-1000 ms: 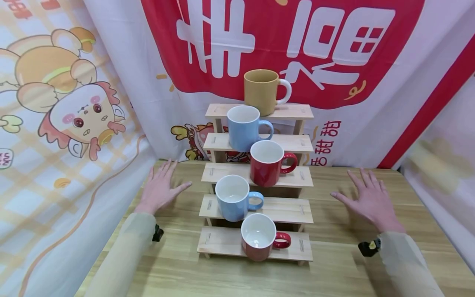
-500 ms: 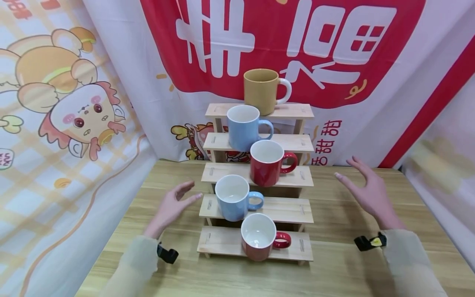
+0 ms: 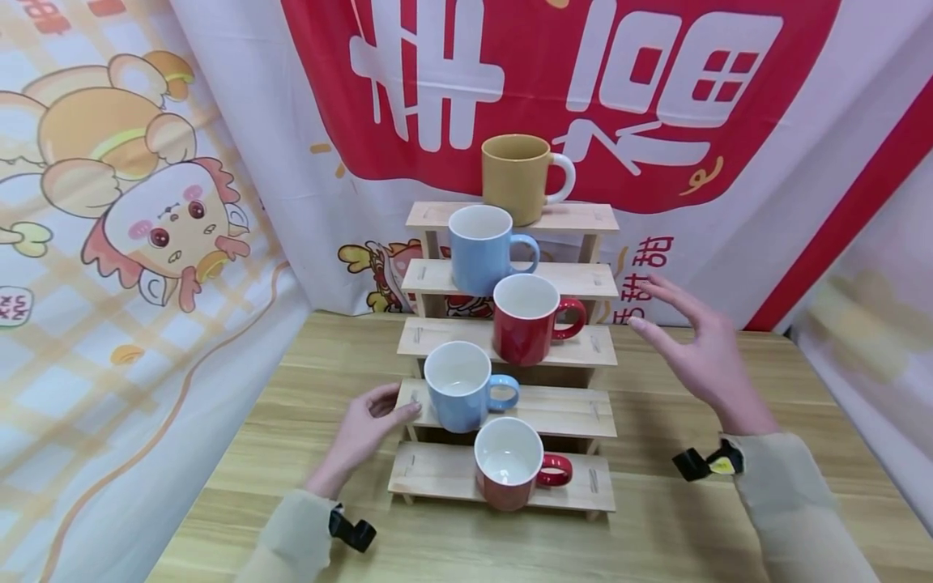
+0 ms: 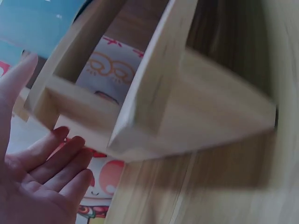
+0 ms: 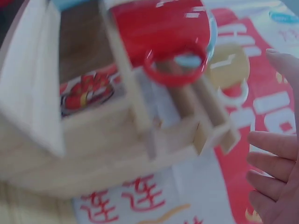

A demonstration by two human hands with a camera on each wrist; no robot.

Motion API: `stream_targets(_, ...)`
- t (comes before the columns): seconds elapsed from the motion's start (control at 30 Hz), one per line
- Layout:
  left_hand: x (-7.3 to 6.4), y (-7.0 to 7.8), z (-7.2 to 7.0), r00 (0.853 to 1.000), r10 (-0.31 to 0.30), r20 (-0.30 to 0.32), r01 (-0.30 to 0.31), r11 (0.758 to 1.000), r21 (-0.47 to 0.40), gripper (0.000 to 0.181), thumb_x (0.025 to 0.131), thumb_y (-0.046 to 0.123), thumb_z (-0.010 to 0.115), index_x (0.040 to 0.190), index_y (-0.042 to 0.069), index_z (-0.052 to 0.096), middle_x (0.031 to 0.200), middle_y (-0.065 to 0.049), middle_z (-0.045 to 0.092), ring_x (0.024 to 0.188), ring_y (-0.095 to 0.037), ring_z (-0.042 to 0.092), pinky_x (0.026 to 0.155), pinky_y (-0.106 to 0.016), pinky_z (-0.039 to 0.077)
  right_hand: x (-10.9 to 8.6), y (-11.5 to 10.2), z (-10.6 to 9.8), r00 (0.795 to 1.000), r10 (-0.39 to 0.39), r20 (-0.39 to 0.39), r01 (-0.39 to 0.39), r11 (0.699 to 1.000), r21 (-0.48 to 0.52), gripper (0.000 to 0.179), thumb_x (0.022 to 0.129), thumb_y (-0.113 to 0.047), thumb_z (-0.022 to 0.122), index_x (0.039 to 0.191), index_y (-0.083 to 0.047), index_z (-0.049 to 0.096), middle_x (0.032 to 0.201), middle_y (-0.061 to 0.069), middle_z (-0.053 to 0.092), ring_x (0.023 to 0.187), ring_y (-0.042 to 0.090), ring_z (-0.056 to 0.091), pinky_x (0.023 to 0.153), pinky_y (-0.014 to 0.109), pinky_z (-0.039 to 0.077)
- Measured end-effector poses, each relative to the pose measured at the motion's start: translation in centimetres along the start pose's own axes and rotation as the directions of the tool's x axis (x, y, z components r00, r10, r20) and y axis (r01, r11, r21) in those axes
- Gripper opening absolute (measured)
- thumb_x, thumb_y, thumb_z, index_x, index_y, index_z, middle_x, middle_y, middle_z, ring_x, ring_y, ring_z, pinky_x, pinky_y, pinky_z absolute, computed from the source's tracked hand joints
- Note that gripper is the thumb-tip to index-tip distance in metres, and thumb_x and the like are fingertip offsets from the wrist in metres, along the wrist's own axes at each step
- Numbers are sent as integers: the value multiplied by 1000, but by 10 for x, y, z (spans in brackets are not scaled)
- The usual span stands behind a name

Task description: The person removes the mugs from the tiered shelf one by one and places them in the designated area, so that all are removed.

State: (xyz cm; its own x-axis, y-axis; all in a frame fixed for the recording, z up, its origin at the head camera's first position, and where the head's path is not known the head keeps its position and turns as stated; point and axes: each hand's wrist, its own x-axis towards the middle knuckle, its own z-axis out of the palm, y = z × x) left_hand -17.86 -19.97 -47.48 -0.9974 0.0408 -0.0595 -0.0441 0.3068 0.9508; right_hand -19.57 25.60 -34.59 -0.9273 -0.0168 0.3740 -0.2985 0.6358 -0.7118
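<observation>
A pale wooden tiered rack [image 3: 436, 471] stands on the table, with one mug on each step. From the top down come a tan mug [image 3: 513, 178] with a white handle, a blue mug [image 3: 477, 259], a red mug [image 3: 521, 334], a second blue mug [image 3: 457, 402] and a second red mug [image 3: 505, 483]. My left hand [image 3: 364, 429] is at the left end of the lower blue mug's step, thumb toward that mug, fingers loosely bent and holding nothing. My right hand [image 3: 705, 352] hovers right of the rack, fingers extended and spread from the thumb.
Behind the rack hangs a white cloth with a large red print [image 3: 539, 105]. A cartoon-printed cloth [image 3: 219, 389] borders the left side. The wood-grain table [image 3: 656, 518] extends around the rack, and another white cloth hangs at right.
Both hands have lifted from flat on the table. The left has moved right and nearer to the lower blue mug's step; the right has risen and shifted slightly left. The mugs stay put.
</observation>
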Motion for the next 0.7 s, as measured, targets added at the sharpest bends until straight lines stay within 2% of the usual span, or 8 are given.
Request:
stream_targets(0.2, -1, 1, 9, 998, -13, -67, 10, 999, -46, 73, 81, 41, 87, 137, 3, 59, 134, -19, 62, 126, -33, 57, 107, -41, 47, 17, -24, 2, 999, -52, 11, 51, 996, 77, 54, 96, -42, 71, 146, -29, 58, 155, -11, 44, 146, 22, 33, 113, 73, 23)
stream_targets(0.33, 1, -1, 11, 997, -7, -77, 1, 997, -73, 70, 81, 38, 88, 135, 4, 60, 132, -17, 64, 125, -32, 59, 104, -39, 50, 35, -37, 2, 998, -59, 20, 56, 990, 131, 55, 96, -40, 71, 147, -28, 57, 154, -8, 46, 145, 21, 35, 114, 68, 28)
stream_targets(0.53, 0, -3, 11, 997, 0, -74, -8, 994, -105, 69, 81, 36, 87, 135, 4, 60, 134, -18, 63, 126, -34, 57, 103, -39, 50, 74, -54, -1, 1000, -2, 31, -5, 978, 207, 61, 95, -48, 69, 151, -30, 52, 154, -7, 47, 142, 21, 40, 113, 55, 39)
stream_targets(0.7, -1, -2, 12, 997, -7, -76, 0, 995, -99, 69, 81, 37, 87, 136, 4, 59, 135, -18, 62, 127, -34, 57, 103, -39, 50, 110, -69, -4, 996, 80, 51, -90, 961, 260, 69, 90, -59, 70, 151, -34, 50, 154, -8, 47, 142, 19, 40, 113, 52, 40)
